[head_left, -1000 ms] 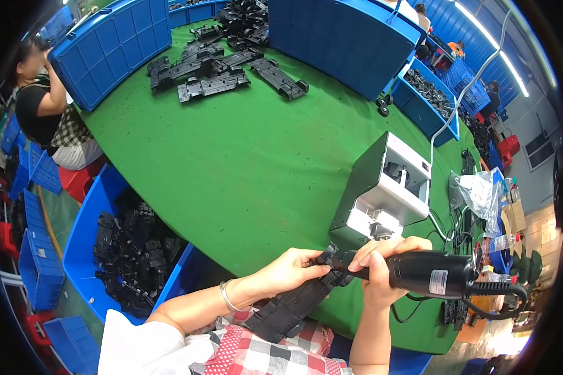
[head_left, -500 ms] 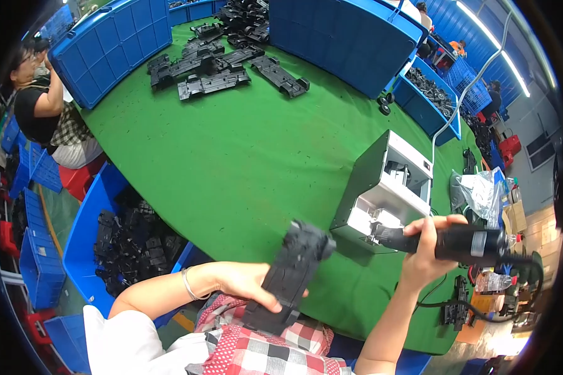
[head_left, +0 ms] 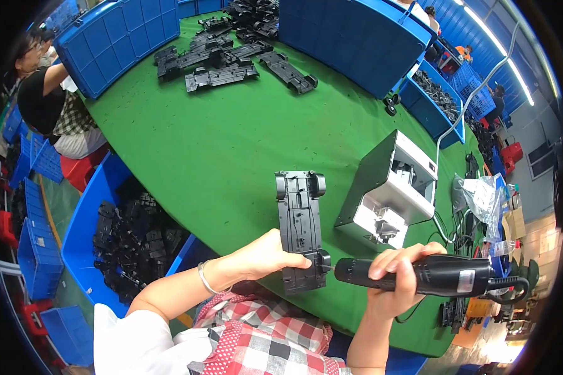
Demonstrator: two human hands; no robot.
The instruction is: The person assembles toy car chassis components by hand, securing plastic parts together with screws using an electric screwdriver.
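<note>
My left hand (head_left: 266,253) grips the near end of a long black plastic chassis part (head_left: 300,225) that lies flat on the green table (head_left: 219,144), its far end pointing away from me. My right hand (head_left: 397,281) is wrapped around a black electric screwdriver (head_left: 428,275) held level, with its tip touching the near right corner of the chassis part. A cable runs off the tool's rear to the right.
A grey box-shaped machine (head_left: 391,187) stands just right of the part. More black parts (head_left: 231,53) lie at the far side by large blue bins (head_left: 350,31). A blue bin of black parts (head_left: 119,231) sits at my left. A seated person (head_left: 50,103) works at far left.
My left hand has laid the chassis part down flat on the table from a raised, tilted hold. My right hand has brought the screwdriver left so its tip meets the part's near corner.
</note>
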